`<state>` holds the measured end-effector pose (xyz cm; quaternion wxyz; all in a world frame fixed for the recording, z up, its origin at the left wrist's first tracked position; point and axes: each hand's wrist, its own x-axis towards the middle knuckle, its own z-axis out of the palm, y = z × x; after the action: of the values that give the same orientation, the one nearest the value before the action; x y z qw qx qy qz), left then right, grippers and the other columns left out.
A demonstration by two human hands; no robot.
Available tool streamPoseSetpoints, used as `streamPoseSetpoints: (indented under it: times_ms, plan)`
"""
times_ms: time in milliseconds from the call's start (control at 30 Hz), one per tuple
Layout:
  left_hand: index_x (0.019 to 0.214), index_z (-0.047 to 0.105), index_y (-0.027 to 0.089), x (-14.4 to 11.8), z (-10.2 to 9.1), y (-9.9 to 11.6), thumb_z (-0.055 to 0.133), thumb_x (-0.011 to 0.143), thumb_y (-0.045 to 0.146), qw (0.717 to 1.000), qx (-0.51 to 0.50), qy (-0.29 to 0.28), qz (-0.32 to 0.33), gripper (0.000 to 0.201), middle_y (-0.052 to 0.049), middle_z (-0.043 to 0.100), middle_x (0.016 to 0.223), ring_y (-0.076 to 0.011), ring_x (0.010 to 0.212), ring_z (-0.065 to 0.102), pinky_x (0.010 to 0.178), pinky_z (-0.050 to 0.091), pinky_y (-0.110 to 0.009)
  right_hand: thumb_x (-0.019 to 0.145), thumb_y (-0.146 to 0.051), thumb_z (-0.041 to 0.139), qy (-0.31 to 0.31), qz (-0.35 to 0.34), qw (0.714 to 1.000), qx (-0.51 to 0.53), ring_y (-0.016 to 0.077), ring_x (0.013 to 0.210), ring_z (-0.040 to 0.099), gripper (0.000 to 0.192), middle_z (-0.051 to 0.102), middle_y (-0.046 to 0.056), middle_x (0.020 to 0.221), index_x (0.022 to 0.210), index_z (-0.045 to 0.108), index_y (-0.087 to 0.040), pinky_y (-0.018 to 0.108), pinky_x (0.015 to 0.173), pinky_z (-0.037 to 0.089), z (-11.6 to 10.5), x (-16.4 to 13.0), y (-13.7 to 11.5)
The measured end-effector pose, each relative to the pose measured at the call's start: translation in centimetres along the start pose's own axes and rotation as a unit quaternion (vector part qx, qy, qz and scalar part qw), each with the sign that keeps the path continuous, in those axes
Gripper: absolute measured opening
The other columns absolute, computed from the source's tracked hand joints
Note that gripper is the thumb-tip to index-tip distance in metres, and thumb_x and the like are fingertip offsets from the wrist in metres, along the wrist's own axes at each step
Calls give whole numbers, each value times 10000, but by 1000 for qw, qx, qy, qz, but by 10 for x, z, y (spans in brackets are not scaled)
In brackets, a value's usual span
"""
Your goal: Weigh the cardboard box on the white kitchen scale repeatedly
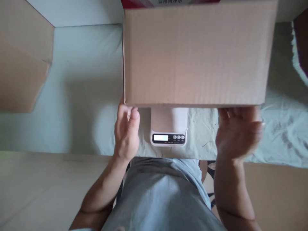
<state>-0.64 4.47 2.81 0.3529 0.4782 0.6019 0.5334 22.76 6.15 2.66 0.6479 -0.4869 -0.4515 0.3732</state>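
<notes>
A large brown cardboard box [194, 54] rests on a small pink kitchen scale [169, 128], whose display and buttons face me. My left hand [125, 131] reaches under the box's near left corner, fingertips touching its bottom edge. My right hand [237, 131], blurred, is at the near right corner, fingers curled beneath the box's underside. Both hands seem to steady or lift the box. The scale's platform is mostly hidden under the box.
The scale stands on a pale cloth-covered table [79, 106]. A cardboard flap [21, 64] is at the left. Flat cardboard [36, 186] lies below the table edge. A dark object [302, 41] is at the right edge.
</notes>
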Motion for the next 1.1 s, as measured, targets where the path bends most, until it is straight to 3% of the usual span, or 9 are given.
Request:
streamPoseSetpoints:
  times_ms: [167, 333, 600, 867, 1000, 1100]
  plan:
    - [924, 574, 279, 43, 20, 11, 533, 875, 453, 994, -101, -4, 37, 185, -6, 597, 1023, -182, 1115, 562, 1054, 430, -363, 769, -674, 412, -14, 25, 998, -57, 268, 1243, 498, 452, 590, 0, 1181, 1079, 591, -397, 477, 1047, 414, 13, 38, -2]
    - [1050, 553, 274, 65, 27, -12, 502, 875, 516, 997, -76, -2, 29, 303, -36, 593, 1103, -214, 1143, 551, 1051, 414, -417, 764, -682, 425, -47, 32, 997, -53, 270, 1281, 473, 497, 571, 11, 1229, 1121, 553, -361, 484, 1081, 384, 22, 51, 24]
    - [980, 549, 246, 71, 30, -39, 471, 877, 552, 999, -27, -6, -30, 332, -41, 593, 1137, -216, 1139, 554, 1053, 417, -439, 825, -617, 384, -55, 58, 995, -52, 251, 1260, 510, 459, 592, 16, 1257, 1155, 557, -349, 462, 1083, 400, 26, 50, 46]
    - [1149, 558, 287, 73, 33, -55, 440, 889, 553, 998, -30, -37, -31, 390, -47, 548, 1342, -223, 1295, 478, 1120, 358, -408, 846, -597, 377, -49, 80, 994, -52, 240, 1264, 518, 482, 597, 21, 1283, 1211, 552, -336, 458, 1086, 396, 23, 48, 58]
    - [1347, 422, 306, 75, 27, -68, 422, 892, 563, 997, -46, -10, -63, 522, -38, 375, 1517, -208, 1415, 337, 1174, 263, -413, 858, -588, 376, -17, 107, 993, -53, 220, 1361, 432, 493, 510, -6, 1405, 1285, 492, -371, 481, 1136, 322, 14, 45, 64]
    - [1381, 388, 297, 78, 20, -80, 407, 884, 590, 995, -59, 4, -76, 577, -63, 372, 1520, -209, 1405, 361, 1172, 257, -421, 848, -629, 355, 5, 140, 989, -51, 230, 1369, 429, 536, 488, 11, 1430, 1304, 473, -373, 506, 1121, 326, 4, 45, 74]
